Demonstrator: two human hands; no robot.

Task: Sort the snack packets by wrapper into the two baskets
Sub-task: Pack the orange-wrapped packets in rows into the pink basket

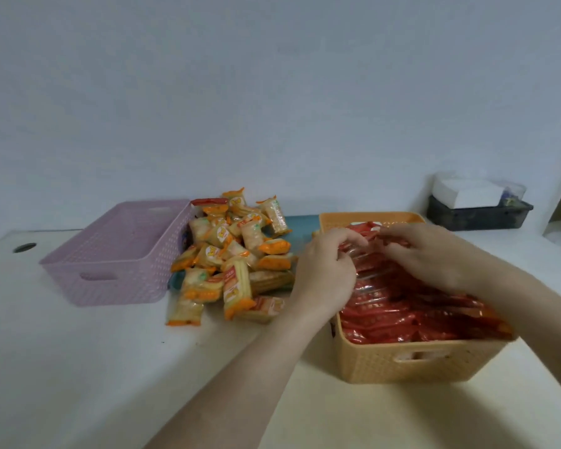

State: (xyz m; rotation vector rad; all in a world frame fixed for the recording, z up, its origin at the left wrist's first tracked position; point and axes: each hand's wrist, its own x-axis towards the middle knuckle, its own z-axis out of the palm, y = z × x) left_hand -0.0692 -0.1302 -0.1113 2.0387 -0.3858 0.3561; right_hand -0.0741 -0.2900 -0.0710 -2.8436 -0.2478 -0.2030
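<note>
Both hands over the orange basket point(412, 361) on the right side of the counter point(78, 367). Left hand point(324, 273) curled at the basket's left rim, fingers bent down onto the red packets point(402, 319), looks like pinching the shiny wrapper of one on top. Right hand point(434, 254) coming in from the right, fingertips bent onto the same top layer near the far end, touching or gripping a wrapper there. Bit blurry, so can't tell exactly which packet each one has. Fingertips of the two almost meeting over the middle.

Basket packed nearly full of those red packets, lying flat in stacked rows, a handle slot in the near wall.

Just left of it, a loose heap of orange-and-cream packets point(234, 257) right on the counter, some spilling toward the front edge. One red-topped packet point(209, 201) at the back of the heap, against the purple basket point(110, 254).

Purple basket beside the heap on the left, nothing visible inside.

Far right back: dark tray point(480, 215) with a white box point(463, 192) sitting in it. Round hole point(24, 247) in the counter at far left.
</note>
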